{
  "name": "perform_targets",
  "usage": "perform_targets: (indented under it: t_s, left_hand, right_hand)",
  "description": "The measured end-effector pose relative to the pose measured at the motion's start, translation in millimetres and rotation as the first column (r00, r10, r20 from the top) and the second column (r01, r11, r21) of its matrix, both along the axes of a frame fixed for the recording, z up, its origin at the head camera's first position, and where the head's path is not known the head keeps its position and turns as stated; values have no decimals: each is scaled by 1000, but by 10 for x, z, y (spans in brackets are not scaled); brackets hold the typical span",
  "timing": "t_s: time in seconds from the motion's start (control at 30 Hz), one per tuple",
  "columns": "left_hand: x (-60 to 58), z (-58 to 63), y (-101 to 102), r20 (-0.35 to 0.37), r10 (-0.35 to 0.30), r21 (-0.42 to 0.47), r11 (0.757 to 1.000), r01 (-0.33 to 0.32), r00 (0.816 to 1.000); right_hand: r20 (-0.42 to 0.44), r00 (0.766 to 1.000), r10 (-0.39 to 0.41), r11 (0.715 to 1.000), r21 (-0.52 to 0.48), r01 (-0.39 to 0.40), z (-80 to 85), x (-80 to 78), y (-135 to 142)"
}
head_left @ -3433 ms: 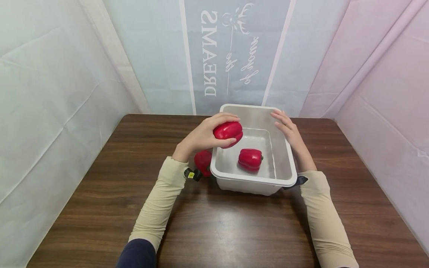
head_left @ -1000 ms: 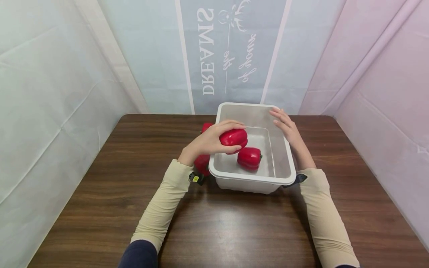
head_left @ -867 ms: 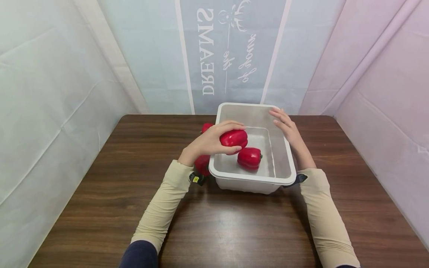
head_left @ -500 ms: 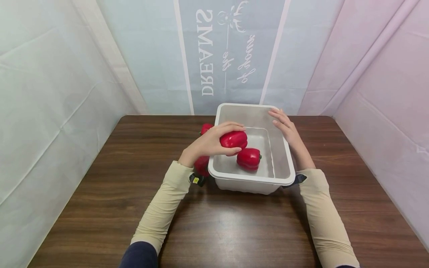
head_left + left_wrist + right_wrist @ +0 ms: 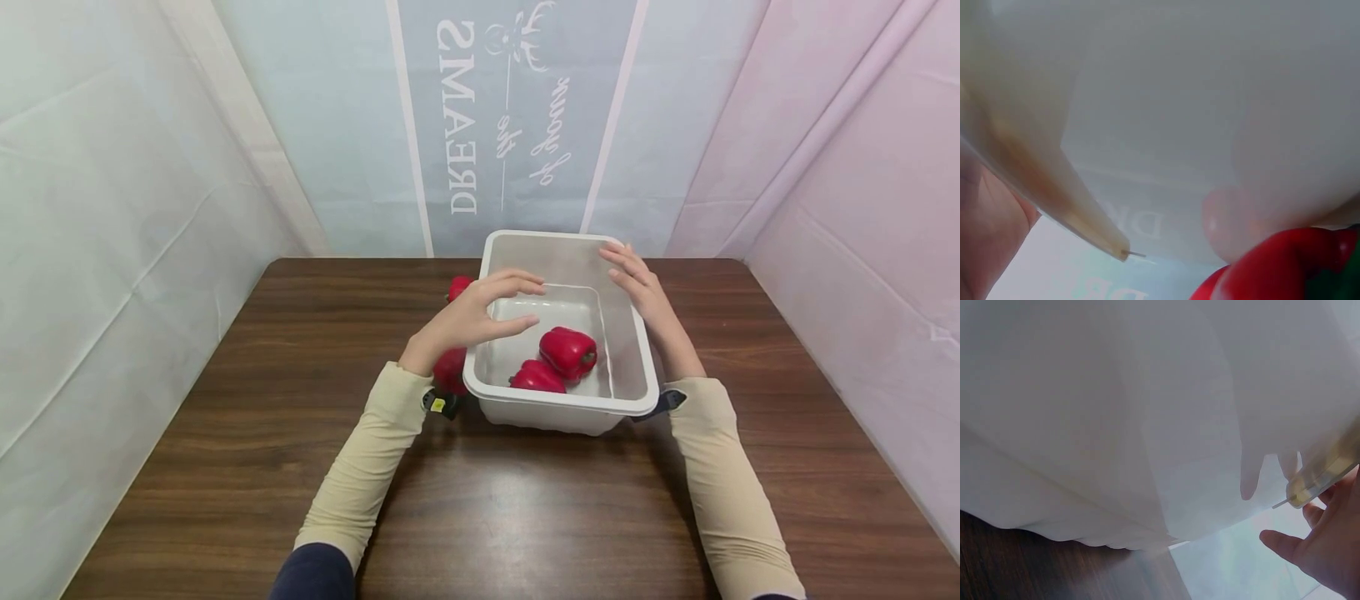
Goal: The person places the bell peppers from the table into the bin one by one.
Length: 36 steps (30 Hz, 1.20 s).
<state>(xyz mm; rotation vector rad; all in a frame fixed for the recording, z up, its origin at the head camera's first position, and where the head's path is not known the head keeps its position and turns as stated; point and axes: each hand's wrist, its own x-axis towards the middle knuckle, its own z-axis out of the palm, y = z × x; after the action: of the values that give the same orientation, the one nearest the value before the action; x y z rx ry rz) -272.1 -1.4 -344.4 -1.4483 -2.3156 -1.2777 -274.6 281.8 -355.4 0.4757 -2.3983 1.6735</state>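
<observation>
In the head view, a white plastic bin (image 5: 564, 406) stands on the table with two red bell peppers inside. One bell pepper (image 5: 568, 353) lies mid-floor, its stem toward the right; the other bell pepper (image 5: 537, 377) lies against the near wall, partly cut off by the rim. Above the bin's left side is my left hand (image 5: 480, 308), fingers and thumb spread apart with nothing between them. My right hand (image 5: 643, 287) is at the bin's right rim, fingers extended over it. In the right wrist view, the fingers (image 5: 1282, 545) lie beside the bin's edge.
Left of the bin, two more red peppers sit on the brown wooden table (image 5: 480, 508): a far pepper (image 5: 459, 287), and a near pepper (image 5: 450, 371) partly behind my left wrist. White cloth walls (image 5: 127, 275) enclose the sides, with a printed cloth (image 5: 517, 125) at the back.
My left hand has let go of the pepper it held; that pepper dropped into the bin. The pepper in the bin has shifted slightly right. My right hand stays at the rim.
</observation>
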Motion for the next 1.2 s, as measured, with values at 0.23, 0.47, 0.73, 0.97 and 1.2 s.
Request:
perform_targets:
  t_s: [0.23, 0.47, 0.73, 0.97, 1.2]
  left_hand:
    - [-14, -19, -49, -14, -6, 28, 1000, 6, 1000]
    - [-24, -3, -107, -47, -4, 44, 999, 6, 999]
    - [-1, -23, -159, -59, 8, 64, 998, -4, 998]
    - [231, 197, -196, -29, 8, 50, 999, -7, 1000]
    - [273, 256, -240, -48, 24, 54, 998, -22, 999]
  right_hand:
    - [-23, 1000, 17, 1000, -13, -18, -9, 4, -2]
    - [-19, 1000, 16, 1000, -12, -16, 6, -2, 4]
    - [-16, 1000, 8, 1000, 8, -8, -9, -6, -3]
    - [-9, 1000, 19, 1000, -7, -19, -34, 7, 12]
    - [-15, 1000, 21, 1000, -8, -21, -24, -7, 14]
